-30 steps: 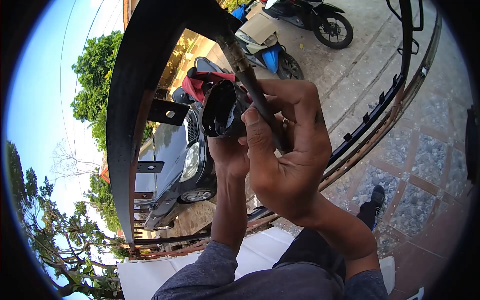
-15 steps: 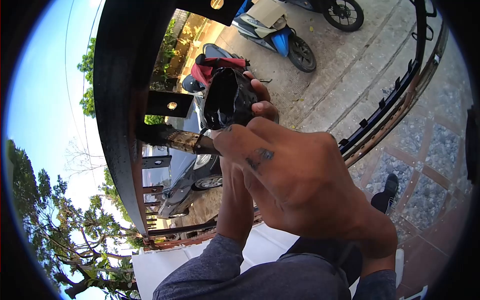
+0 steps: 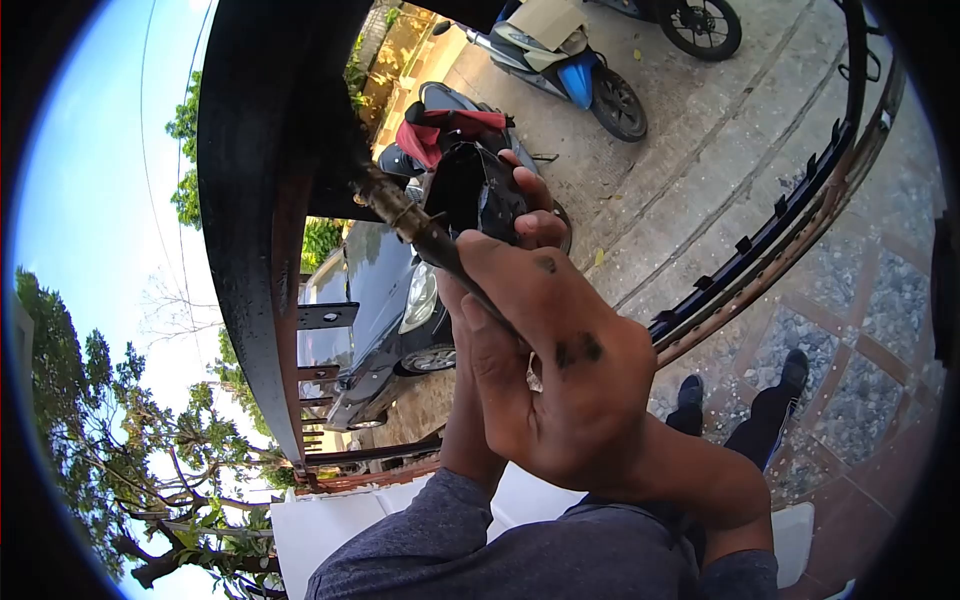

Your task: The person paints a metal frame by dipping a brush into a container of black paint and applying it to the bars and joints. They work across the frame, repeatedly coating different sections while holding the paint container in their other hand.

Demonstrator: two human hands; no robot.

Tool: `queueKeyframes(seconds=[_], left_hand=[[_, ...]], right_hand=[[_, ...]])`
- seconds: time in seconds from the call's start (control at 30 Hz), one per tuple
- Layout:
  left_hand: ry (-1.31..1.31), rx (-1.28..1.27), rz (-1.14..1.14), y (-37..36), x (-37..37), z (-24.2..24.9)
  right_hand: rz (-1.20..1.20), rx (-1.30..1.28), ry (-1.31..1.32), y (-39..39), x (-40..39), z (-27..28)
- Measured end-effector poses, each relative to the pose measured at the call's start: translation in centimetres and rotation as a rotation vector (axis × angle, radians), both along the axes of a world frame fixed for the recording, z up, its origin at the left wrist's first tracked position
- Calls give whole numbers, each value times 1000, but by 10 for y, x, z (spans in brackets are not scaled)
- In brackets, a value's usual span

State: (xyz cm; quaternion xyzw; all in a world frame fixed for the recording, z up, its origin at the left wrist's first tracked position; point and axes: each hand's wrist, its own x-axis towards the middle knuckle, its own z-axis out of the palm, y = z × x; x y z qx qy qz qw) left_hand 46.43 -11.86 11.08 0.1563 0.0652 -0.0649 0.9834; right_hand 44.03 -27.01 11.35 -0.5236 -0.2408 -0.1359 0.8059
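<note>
My right hand (image 3: 570,345) is closed around the dark handle of a paintbrush (image 3: 410,218), smudged with black on the knuckles. The brush's dark bristles reach the inner side of a black-coated metal frame (image 3: 240,190), close to one of its flat tabs; the exact contact is lost in shadow. Behind it, my left hand (image 3: 538,208) grips a black cut-open container (image 3: 470,195) from its right side, its dark opening facing me. The container's contents are too dark to make out. Part of my left hand is hidden by the right.
Holed tabs (image 3: 328,316) stick out along the frame. A curved rail (image 3: 770,215) runs down the right. Beyond stand a parked car (image 3: 385,300), a blue-and-white scooter (image 3: 560,65) and another motorbike with red cloth (image 3: 430,140). A person's shoes (image 3: 795,368) show on the tiles.
My right hand has turned, and the brush tip has moved up along the frame, from below a tab to near it. My left hand and the container have shifted slightly right.
</note>
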Motion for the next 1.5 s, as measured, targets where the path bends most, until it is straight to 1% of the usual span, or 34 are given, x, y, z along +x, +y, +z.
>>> queueKeyframes(seconds=[0.1,0.13,0.2,0.23,0.3,0.37,0.4,0.5,0.53,0.57,0.63,0.67,0.73,0.8,0.87,0.97,1.0,1.07,1.1,1.17,1.2,1.27,1.3,1.33,1.4,1.43,1.47,1.5], left_hand=[[-65,-94,-281,27,0,-11],[-27,-9,-299,28,-1,-6],[-50,-41,-266,30,-5,-9],[-58,-55,-251,32,-7,-11],[-47,61,-133,41,-8,-20],[-66,65,-144,44,-6,-22],[-86,8,-208,43,-6,-20],[-56,-64,-225,27,-10,-5],[-27,-63,-188,26,-11,-4],[4,-63,-151,26,-11,-5],[-49,-47,-193,35,-8,-15],[-62,-49,-215,36,-6,-18],[-80,-63,-264,36,-1,-20],[-61,-73,-254,32,-1,-19],[-14,-79,-183,20,-10,-13],[9,-59,-140,10,-14,-10],[20,-35,-124,10,-17,-13],[-7,36,-133,5,-20,-20],[-20,72,-137,3,-22,-24],[-7,174,-30,-10,-27,-26],[2,186,-24,-18,-27,-26],[-9,107,-36,-28,-33,-28],[-20,74,-40,-31,-34,-28],[-21,134,-44,-34,-33,-32],[-63,146,-77,-39,-30,-35],[-83,158,-92,-41,-29,-32],[11,206,-53,-45,-32,-27],[23,207,-44,-46,-34,-22]], right_hand=[[197,-142,-46,3,-22,-2],[233,-178,-92,2,-22,-4],[304,-249,-182,-2,-21,-12],[284,-226,-203,-5,-15,-11],[239,-173,-243,-14,15,-5],[39,-62,-242,-22,39,-5],[-89,5,-245,-22,51,-5],[19,178,186,-42,31,8],[30,261,237,-37,25,3],[44,269,214,-32,22,-3],[73,286,168,-22,17,-14],[49,289,92,-6,13,-20],[40,245,55,2,9,-23],[61,152,142,-7,2,-23],[67,71,242,-25,0,-14],[-32,-185,368,-62,-9,6],[-93,-299,346,-73,-9,13],[-101,-458,337,-91,-8,40],[-112,-599,265,-95,-5,54],[-151,-864,98,-104,0,81],[-174,-1084,-46,-107,5,96],[-175,-1295,-179,-101,12,114],[-176,-1391,-254,-98,15,122],[-177,-1421,-305,-95,17,128],[-198,-1460,-412,-87,19,131],[-143,-1544,-360,-82,20,138],[-88,-1622,-302,-75,20,144],[-33,-1694,-239,-70,19,148]])
